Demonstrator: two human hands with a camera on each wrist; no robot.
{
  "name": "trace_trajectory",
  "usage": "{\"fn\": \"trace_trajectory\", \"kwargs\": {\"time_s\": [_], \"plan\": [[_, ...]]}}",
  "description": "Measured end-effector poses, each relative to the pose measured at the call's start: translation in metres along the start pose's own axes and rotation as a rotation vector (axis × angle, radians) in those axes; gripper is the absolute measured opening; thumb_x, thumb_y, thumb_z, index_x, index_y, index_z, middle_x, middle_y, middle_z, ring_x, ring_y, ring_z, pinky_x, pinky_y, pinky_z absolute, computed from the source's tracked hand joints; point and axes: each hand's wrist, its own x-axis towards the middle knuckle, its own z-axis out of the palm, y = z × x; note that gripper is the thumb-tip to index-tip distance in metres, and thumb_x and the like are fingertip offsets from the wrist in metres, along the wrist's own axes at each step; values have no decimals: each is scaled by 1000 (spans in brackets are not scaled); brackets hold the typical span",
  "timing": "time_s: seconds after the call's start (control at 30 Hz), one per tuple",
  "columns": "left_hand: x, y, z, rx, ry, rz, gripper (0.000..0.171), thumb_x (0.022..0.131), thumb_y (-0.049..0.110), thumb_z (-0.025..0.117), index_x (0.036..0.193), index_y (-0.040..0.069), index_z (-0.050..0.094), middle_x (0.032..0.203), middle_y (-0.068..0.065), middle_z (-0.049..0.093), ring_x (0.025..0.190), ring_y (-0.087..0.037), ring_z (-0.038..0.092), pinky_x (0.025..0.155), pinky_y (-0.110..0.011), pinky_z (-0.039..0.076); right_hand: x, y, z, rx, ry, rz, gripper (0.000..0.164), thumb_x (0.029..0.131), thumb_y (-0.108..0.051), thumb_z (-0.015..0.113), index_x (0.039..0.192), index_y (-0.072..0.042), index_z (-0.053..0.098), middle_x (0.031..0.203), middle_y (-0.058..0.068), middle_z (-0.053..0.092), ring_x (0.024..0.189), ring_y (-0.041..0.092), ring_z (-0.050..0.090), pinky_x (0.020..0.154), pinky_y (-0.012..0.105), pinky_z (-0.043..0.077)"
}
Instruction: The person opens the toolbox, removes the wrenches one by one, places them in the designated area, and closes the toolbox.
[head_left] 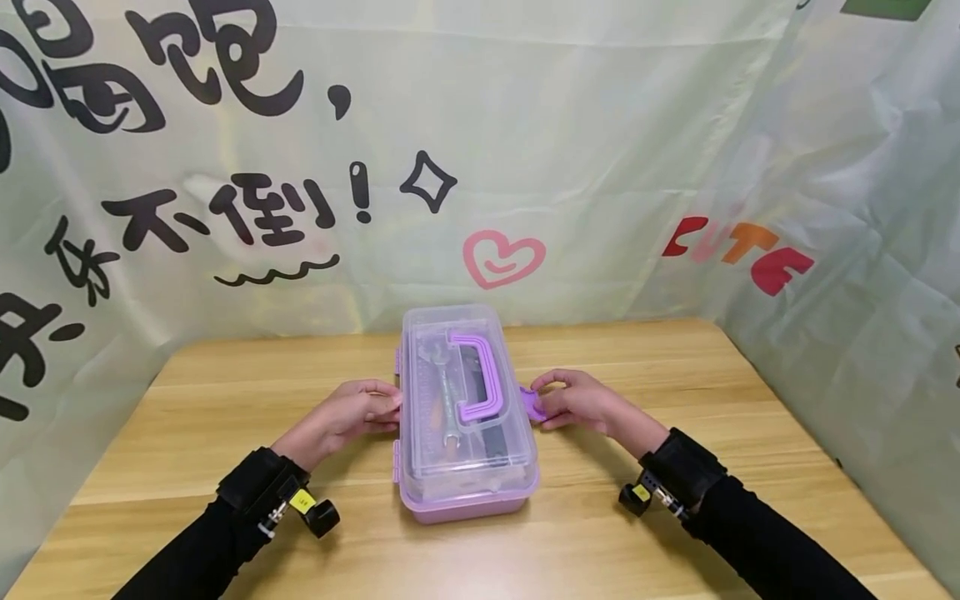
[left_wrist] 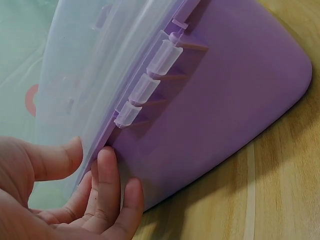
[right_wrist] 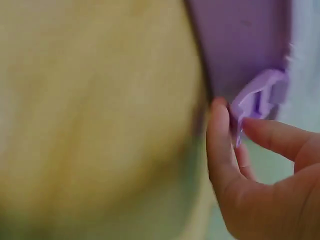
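Note:
A toolbox (head_left: 427,500) with a purple base and a clear lid (head_left: 420,321) stands on the table, its lid down. Through the lid a wrench (head_left: 447,396) shows, along with dark items too blurred to name. A purple carrying handle (head_left: 491,383) lies on top. My right hand (head_left: 581,402) pinches the purple latch (right_wrist: 257,97) between thumb and fingers; the latch is swung outward from the box's right side. On the hinge side, my left hand (head_left: 363,410) touches the box with its fingertips, below the hinge (left_wrist: 145,87) in the left wrist view.
The wooden table (head_left: 247,383) runs back to a printed cloth backdrop (head_left: 615,167) with lettering and a pink heart. A cloth wall also stands along the right side. Each wrist wears a black strap with a small camera.

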Motion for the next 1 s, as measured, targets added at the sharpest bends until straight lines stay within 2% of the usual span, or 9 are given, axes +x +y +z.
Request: {"fn": "trace_trajectory", "kwargs": {"time_s": [0.1,0.2,0.33,0.4,0.5,0.6,0.77,0.9,1.0], "plan": [[1,1,-2,2,-11,3,12,100,5,60,110,2,65,89,3,74,84,-10,71,100,-42,55,2,10,6,-64,33,-31,32,96,-1,61,125,12,57,92,6,72,77,13,69,70,28,60],[2,2,-2,-4,-10,4,11,100,5,60,109,3,66,89,3,74,85,-10,72,101,-43,55,3,12,13,-113,40,-51,28,97,-4,62,120,11,64,79,1,69,70,10,64,64,24,56],[1,2,-1,4,-2,7,15,100,6,60,113,0,64,90,3,75,85,-10,72,103,-45,54,4,7,20,-138,19,-67,30,99,-6,60,122,12,64,72,-1,65,66,9,61,62,24,54],[0,2,-1,10,-1,11,16,100,6,59,114,-1,63,91,4,75,86,-9,72,104,-46,53,3,2,22,-139,37,-81,33,98,-5,58,124,14,62,73,-2,66,66,9,62,63,24,54],[0,1,1,13,10,17,17,100,7,60,116,-1,63,91,4,75,86,-9,72,105,-47,52,0,-9,23,-143,110,-122,38,98,-7,55,131,12,58,81,1,71,70,11,65,66,28,55],[1,1,4,13,23,16,20,100,7,61,117,-2,62,92,3,75,86,-10,72,104,-47,52,-6,-18,24,-153,172,-163,43,102,-11,54,141,5,54,102,11,72,82,15,67,74,33,57],[8,2,15,4,28,19,21,99,7,63,117,-3,63,93,1,74,86,-11,71,104,-46,53,-20,-25,29,-219,161,-217,50,106,-13,49,154,0,43,138,27,60,101,15,64,83,34,57],[14,4,27,-5,42,31,18,99,6,62,115,-3,63,92,-1,72,84,-12,70,100,-43,55,-32,-26,33,-282,168,-250,51,107,-14,44,157,-4,40,147,26,56,111,20,65,85,30,55],[20,4,37,-15,72,38,17,99,3,62,114,-5,62,89,-1,71,81,-11,69,97,-41,57,-40,-28,32,-315,194,-256,50,108,-16,42,158,-8,40,150,22,54,119,27,63,89,32,54]]}}
